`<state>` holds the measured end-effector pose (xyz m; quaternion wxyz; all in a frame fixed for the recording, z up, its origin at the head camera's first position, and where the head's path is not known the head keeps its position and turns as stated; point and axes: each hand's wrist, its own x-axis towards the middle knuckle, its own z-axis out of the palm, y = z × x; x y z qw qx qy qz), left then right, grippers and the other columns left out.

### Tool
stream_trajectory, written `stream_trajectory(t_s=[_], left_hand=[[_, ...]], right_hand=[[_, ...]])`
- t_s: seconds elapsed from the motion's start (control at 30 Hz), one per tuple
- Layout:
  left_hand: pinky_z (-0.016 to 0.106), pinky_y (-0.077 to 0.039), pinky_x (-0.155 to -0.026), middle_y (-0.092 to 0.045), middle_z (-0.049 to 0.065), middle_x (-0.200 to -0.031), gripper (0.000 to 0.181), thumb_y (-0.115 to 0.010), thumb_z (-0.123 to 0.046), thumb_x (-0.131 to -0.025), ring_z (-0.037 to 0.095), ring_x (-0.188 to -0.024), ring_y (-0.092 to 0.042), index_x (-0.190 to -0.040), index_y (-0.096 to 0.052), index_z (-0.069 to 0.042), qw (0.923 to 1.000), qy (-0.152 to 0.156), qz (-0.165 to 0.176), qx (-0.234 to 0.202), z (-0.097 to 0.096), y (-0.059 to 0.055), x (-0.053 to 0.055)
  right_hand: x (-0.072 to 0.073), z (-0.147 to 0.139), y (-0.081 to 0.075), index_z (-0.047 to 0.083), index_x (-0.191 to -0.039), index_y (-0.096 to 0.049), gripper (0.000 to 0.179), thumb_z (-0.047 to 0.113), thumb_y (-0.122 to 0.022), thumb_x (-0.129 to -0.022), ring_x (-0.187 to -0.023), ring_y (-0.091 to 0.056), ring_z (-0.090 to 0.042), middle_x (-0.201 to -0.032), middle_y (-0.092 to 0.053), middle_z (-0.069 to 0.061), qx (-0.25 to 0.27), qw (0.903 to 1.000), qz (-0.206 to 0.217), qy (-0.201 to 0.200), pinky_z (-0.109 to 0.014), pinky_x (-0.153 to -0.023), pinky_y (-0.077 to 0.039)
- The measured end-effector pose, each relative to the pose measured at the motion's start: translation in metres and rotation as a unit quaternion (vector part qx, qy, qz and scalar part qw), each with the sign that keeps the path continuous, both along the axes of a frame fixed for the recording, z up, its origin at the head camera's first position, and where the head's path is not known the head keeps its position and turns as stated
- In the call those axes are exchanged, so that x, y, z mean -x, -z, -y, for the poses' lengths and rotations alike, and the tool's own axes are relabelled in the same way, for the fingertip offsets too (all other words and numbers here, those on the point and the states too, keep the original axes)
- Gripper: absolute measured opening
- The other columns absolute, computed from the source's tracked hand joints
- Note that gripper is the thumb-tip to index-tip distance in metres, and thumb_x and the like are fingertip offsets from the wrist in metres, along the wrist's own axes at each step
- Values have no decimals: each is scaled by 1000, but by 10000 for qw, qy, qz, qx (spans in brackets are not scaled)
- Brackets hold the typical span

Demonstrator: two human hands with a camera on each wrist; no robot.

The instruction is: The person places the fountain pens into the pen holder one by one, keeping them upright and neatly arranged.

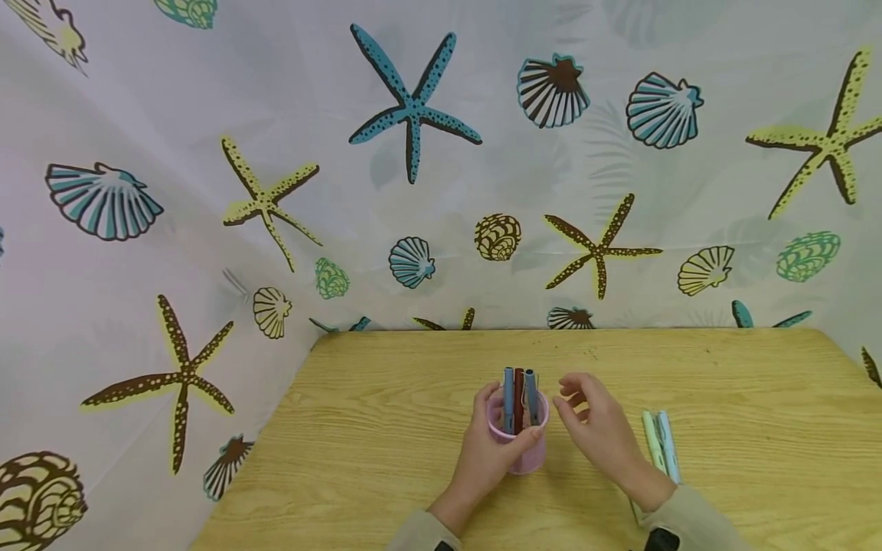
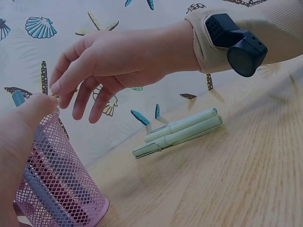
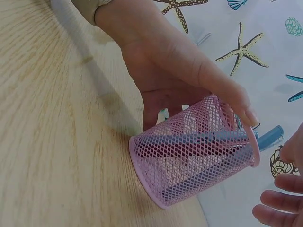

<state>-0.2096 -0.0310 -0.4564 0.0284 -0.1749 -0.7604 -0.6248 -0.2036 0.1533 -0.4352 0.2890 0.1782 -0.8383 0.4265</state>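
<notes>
My left hand (image 1: pixel 482 457) grips a pink mesh pen cup (image 1: pixel 529 461) from its left side, with the thumb at the near rim. Inside the cup stand two blue pens (image 1: pixel 508 402) and a dark red pen (image 1: pixel 519 398), their tops rising above the rim. In the right wrist view the mesh cup (image 3: pixel 189 156) appears with the left hand (image 3: pixel 175 56) around it. Just right of the cup, my right hand (image 1: pixel 598 428) hovers with loosely bent fingers and holds nothing. Its fingertips are near the rim in the left wrist view.
A light green pen (image 1: pixel 653 440) and a light blue pen (image 1: pixel 666 444) lie side by side on the wooden table (image 1: pixel 386 428), right of the right hand. A white curtain (image 1: pixel 331 99) printed with shells and starfish borders the table at the back and left.
</notes>
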Motion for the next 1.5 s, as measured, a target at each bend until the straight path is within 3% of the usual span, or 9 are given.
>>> stream_trajectory(t_s=[0.2, 0.53, 0.63, 0.87, 1.03, 1.13, 1.37, 1.5], left_hand=[[46, -44, -89, -50, 14, -125, 76, -72, -22, -81, 31, -112, -51, -140, -26, -10, 9999, 79, -78, -74, 0, -18, -11], [46, -42, -91, -49, 13, -127, 77, -71, -24, -82, 30, -114, -50, -141, -25, -11, 10000, 48, 10, 41, 2, -20, -12], [45, -43, -90, -50, 14, -127, 78, -72, -24, -81, 30, -114, -50, -141, -25, -10, 10000, 58, -11, 55, 3, -18, -10], [40, -44, -89, -50, 2, -127, 80, -73, -34, -80, 21, -113, -51, -143, -24, -23, 9999, -25, 0, 143, 3, 10, 6], [40, -43, -90, -50, 0, -126, 79, -73, -36, -79, 19, -114, -50, -141, -25, -28, 9998, -73, 40, 165, 3, 15, 8], [43, -43, -91, -49, 3, -129, 80, -73, -32, -80, 22, -115, -49, -142, -24, -25, 9998, -51, 91, 140, 3, 10, 6], [46, -42, -92, -49, 11, -129, 77, -72, -25, -81, 28, -116, -49, -142, -25, -13, 9999, 61, 91, 44, 2, -15, -10], [45, -42, -91, -49, 12, -128, 77, -72, -25, -81, 29, -115, -50, -141, -25, -13, 9999, 80, 77, 16, 2, -19, -12]], right_hand=[[-1, -8, 2, 2, -108, -57, 28, 0, -67, -83, -77, -58, -15, -94, -61, -6, -49, 9999, 12, 120, -26, -59, -51], [-5, -20, 1, 1, -107, -57, 26, 3, -67, -83, -76, -57, -15, -94, -61, -8, -280, 9992, 72, 281, -24, -57, -49], [-5, -24, 2, -1, -106, -57, 26, 1, -68, -82, -74, -57, -16, -93, -61, -10, -379, 9986, -73, 348, -23, -56, -49], [-8, -33, 2, 0, -107, -57, 25, 3, -66, -84, -76, -57, -16, -95, -61, -9, -346, 9984, 122, 433, -24, -57, -49], [-11, -39, 3, 1, -108, -57, 24, 5, -66, -85, -76, -57, -16, -94, -61, -8, -295, 9978, 311, 511, -24, -57, -49], [-13, -43, 4, 2, -109, -57, 25, 6, -66, -86, -77, -57, -16, -94, -60, -7, -239, 9973, 422, 558, -24, -58, -48], [-17, -51, 6, 3, -109, -57, 24, 8, -64, -87, -77, -57, -16, -93, -61, -5, -278, 9961, 509, 667, -24, -59, -49], [-18, -57, 6, 2, -108, -58, 22, 7, -64, -87, -76, -57, -16, -94, -61, -5, -309, 9961, 426, 712, -23, -58, -49]])
